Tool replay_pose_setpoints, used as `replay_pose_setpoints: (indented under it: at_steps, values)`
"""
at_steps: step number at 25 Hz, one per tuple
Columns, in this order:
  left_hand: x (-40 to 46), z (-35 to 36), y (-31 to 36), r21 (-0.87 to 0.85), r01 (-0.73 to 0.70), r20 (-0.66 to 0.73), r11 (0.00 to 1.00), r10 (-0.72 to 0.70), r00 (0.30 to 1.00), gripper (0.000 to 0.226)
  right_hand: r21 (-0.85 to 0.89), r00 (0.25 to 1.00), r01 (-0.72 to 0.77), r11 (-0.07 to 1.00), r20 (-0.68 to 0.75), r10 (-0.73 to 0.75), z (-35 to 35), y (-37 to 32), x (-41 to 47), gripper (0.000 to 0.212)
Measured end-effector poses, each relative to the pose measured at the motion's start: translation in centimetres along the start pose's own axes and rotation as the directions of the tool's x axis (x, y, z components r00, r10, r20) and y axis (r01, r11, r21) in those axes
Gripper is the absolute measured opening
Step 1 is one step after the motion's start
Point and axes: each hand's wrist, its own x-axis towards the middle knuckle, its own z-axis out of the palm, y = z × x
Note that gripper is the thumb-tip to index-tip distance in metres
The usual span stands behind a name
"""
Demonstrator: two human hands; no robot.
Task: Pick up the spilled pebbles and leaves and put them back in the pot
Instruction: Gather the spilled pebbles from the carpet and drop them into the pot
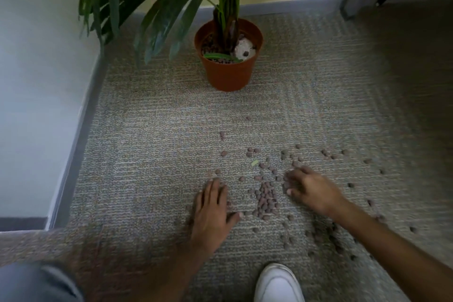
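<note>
Flanking pebbles (266, 200) heaped between flat open left hand (212, 208) and nearer, loosely open right hand (310, 190); pot (229, 73) far.

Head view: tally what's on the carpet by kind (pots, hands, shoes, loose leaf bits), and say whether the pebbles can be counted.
Pots: 1, the orange pot
Hands: 2, left hand and right hand, both flat on the carpet
Shoes: 1, white shoe
Loose leaf bits: 1, green leaf bit
Pebbles: dozens, too many and too blurred to count
Total counted: 5

Office corner — carpet tiles (157, 130), baseboard (81, 130)
</note>
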Motion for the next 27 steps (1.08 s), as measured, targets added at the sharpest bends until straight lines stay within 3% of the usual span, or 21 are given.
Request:
replay_pose_setpoints:
  at_steps: [4,7,9,11,16,20,23,24,25,27]
  values:
    - [-0.6,0.5,2.6,-0.01,-0.177,0.067,0.984,0.177,0.982,0.087,0.019,0.999,-0.045,0.999,0.029,0.044,2.6,-1.2,-1.7,0.106]
    - [0.5,-0.5,4.5,-0.076,-0.17,0.025,0.982,0.173,0.985,0.096,0.008,0.998,0.05,0.999,0.031,-0.051,3.8,-2.6,-1.5,0.114]
    - [1.8,-1.3,5.7,-0.107,-0.157,0.066,0.982,0.164,0.984,0.095,-0.043,0.992,0.13,0.991,0.015,-0.129,4.4,-3.7,-1.0,0.106]
    - [2.6,-2.0,6.6,-0.123,-0.152,0.096,0.981,0.164,0.982,0.079,-0.043,0.984,0.177,0.983,-0.004,-0.177,4.7,-4.8,-0.3,0.094]
    - [2.8,-1.8,7.4,-0.262,-0.077,-0.011,0.962,0.076,0.997,0.035,0.096,0.987,0.159,0.982,-0.048,-0.155,4.2,-5.8,0.5,0.064]
    - [2.6,-1.8,7.7,-0.449,0.019,-0.048,0.893,-0.045,0.998,0.009,0.245,0.982,0.166,0.955,-0.134,-0.136,4.3,-5.8,0.5,0.014]
    - [2.9,-2.3,7.6,-0.65,0.173,0.05,0.74,-0.186,0.981,0.006,0.413,0.987,0.09,0.906,-0.161,-0.025,4.5,-5.9,1.0,0.017]
    - [3.1,-2.5,7.5,-0.745,0.236,0.107,0.623,-0.239,0.965,0.008,0.497,0.99,0.062,0.865,-0.138,0.008,4.5,-5.9,1.1,0.018]
    - [3.2,-2.6,7.4,-0.846,0.294,0.181,0.445,-0.279,0.943,0.012,0.61,0.994,0.03,0.792,-0.098,0.038,4.5,-5.9,1.2,0.019]
    - [3.3,-3.1,7.0,-0.927,0.368,0.336,0.076,-0.276,0.901,0.02,0.82,0.997,-0.036,0.572,-0.008,0.074,4.3,-6.2,1.4,0.021]
